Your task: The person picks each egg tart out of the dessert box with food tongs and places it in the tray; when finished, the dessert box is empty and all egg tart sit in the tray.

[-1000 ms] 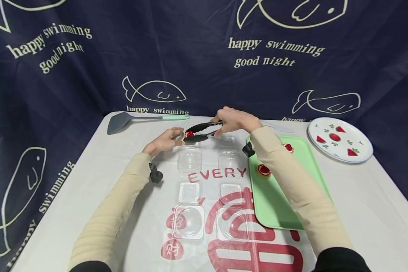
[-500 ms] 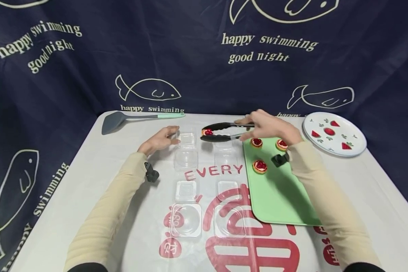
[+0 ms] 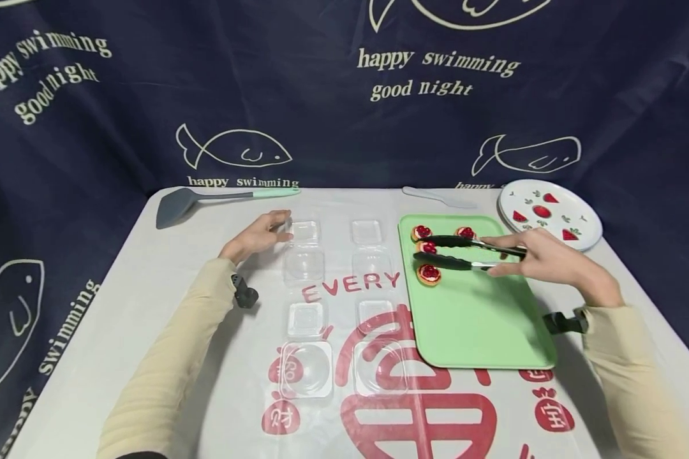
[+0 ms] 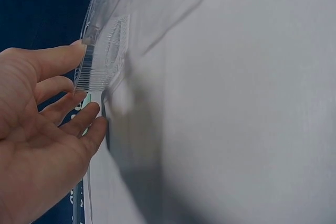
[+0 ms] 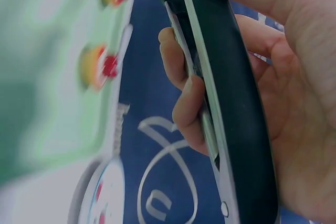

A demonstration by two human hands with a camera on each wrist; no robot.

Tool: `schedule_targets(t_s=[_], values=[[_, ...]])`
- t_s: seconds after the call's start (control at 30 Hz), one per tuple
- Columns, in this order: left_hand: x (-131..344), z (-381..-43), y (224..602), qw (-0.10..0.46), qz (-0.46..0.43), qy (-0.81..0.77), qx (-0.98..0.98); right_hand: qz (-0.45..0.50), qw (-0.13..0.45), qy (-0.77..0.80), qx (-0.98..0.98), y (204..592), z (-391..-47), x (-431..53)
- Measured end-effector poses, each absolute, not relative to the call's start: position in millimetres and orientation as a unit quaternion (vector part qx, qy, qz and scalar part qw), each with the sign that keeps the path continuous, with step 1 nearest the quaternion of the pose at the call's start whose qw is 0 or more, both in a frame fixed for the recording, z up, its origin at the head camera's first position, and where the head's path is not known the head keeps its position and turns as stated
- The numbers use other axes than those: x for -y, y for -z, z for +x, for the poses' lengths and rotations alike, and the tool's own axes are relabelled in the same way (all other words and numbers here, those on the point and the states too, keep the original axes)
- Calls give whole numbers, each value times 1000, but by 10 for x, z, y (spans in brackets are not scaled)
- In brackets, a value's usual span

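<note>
My right hand (image 3: 551, 258) grips black-tipped metal tongs (image 3: 450, 261) above the left part of the green tray (image 3: 476, 331). Between the tong tips is a small red-topped tart (image 3: 427, 247), partly covered by them. Other tarts sit close by on the tray: one at the far left corner (image 3: 421, 232), one further right (image 3: 466, 233) and one nearer (image 3: 429, 275). With thumb and fingertips my left hand (image 3: 258, 236) touches the left edge of the far left clear plastic box (image 3: 305, 232). In the left wrist view its other fingers are loosely bent beside the clear plastic (image 4: 107, 56).
Several clear hinged boxes lie opened flat in two columns, such as the near left one (image 3: 307, 370). A turner (image 3: 178, 205) lies at the far left. A pale spatula (image 3: 436, 197) lies behind the tray, and patterned plates (image 3: 585, 223) stand at the far right.
My right hand has moved right with the tongs and the tart, from above the far left box to over the tray. The left hand has stayed at the box.
</note>
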State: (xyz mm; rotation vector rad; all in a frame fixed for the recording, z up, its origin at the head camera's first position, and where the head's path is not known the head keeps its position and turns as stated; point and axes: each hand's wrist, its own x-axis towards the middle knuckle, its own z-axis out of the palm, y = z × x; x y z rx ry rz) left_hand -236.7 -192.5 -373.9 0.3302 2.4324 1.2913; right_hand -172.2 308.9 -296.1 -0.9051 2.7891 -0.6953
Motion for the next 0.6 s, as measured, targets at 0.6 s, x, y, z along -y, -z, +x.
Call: schedule_targets(t_s=[0.6], values=[[1895, -2374, 3715, 182, 121, -457, -862, -250, -23, 158, -955, 3208, -1299, -3801]])
